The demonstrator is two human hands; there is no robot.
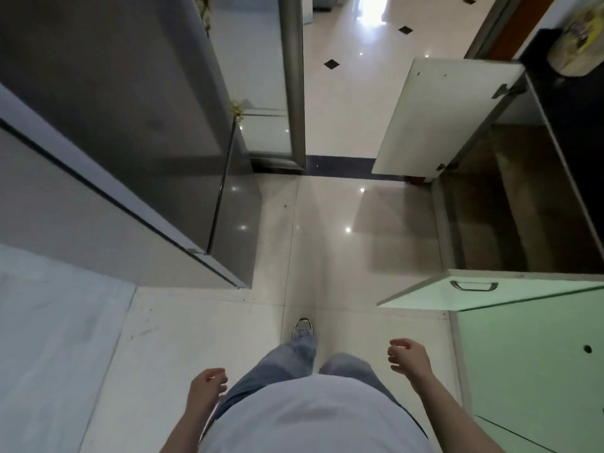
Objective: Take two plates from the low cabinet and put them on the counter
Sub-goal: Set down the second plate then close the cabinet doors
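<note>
A strip of bare tiled floor runs ahead between the grey refrigerator on the left and the low cabinet on the right. Two open doors narrow it from the right: the white door swings out farther ahead, the green door nearer. Between them the cabinet's dark opening stands unblocked. Both hands hang empty beside the legs.

This is a kitchen in a home. A big grey fridge fills the upper left of the frame. At the right, a low cabinet stands open, with its white door swung out and a green door lower down. The shiny pale tile floor runs up through a doorway into another bright room.
</note>
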